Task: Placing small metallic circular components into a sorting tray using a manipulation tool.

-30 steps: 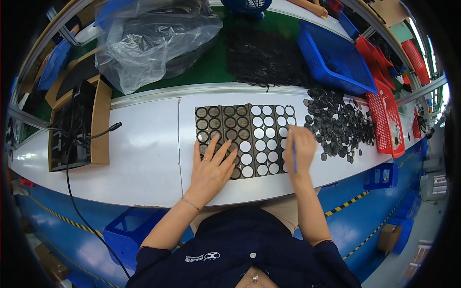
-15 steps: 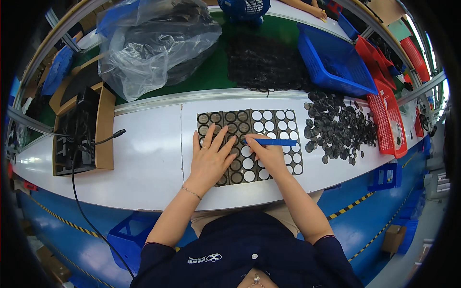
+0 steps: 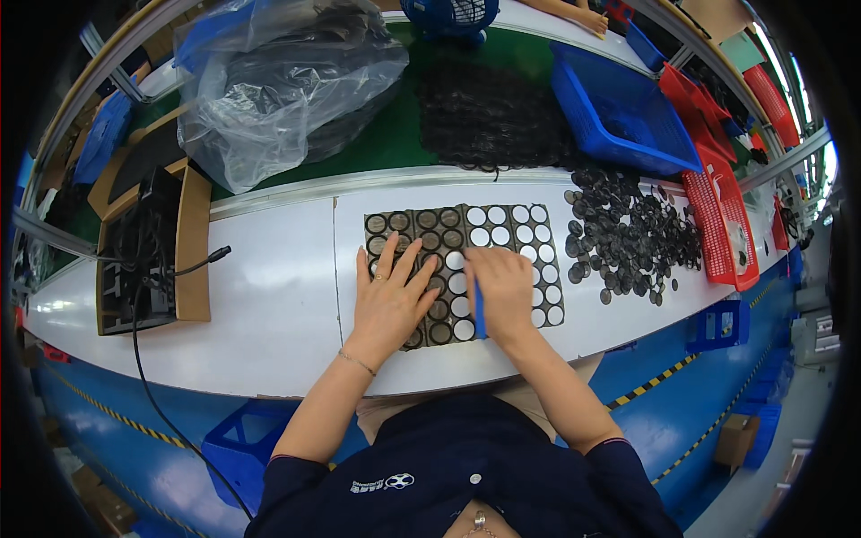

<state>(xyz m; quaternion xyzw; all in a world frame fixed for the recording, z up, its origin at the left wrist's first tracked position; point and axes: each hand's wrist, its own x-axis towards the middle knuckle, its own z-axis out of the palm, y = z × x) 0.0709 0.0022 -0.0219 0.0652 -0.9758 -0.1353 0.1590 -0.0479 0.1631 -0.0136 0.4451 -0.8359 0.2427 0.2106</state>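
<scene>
My left hand (image 3: 392, 291) lies with its fingers spread over the left half of a dark sheet (image 3: 464, 218) of black rings set in rows. White discs (image 3: 476, 216) fill the rings on the right side. Rings on the left mostly show a brownish inside. In my right hand (image 3: 502, 285) is a slim blue stick-like tool (image 3: 480, 309), its lower end pointing toward me; its exact kind is unclear. The right fingertips are over the middle of the sheet, beside a white disc (image 3: 456, 260). That hand hides several rings.
Loose dark discs (image 3: 628, 238) are heaped at the right, beside a red basket (image 3: 725, 229) and a blue basket (image 3: 619, 148). Black rings (image 3: 489, 117) lie behind, near a clear plastic bag (image 3: 278, 108). At left stands a cardboard box (image 3: 195, 269) with cables.
My right hand has turned, swinging the blue tool from pointing right to pointing toward me. A white disc now shows near its fingertips. My left hand stays almost in place.
</scene>
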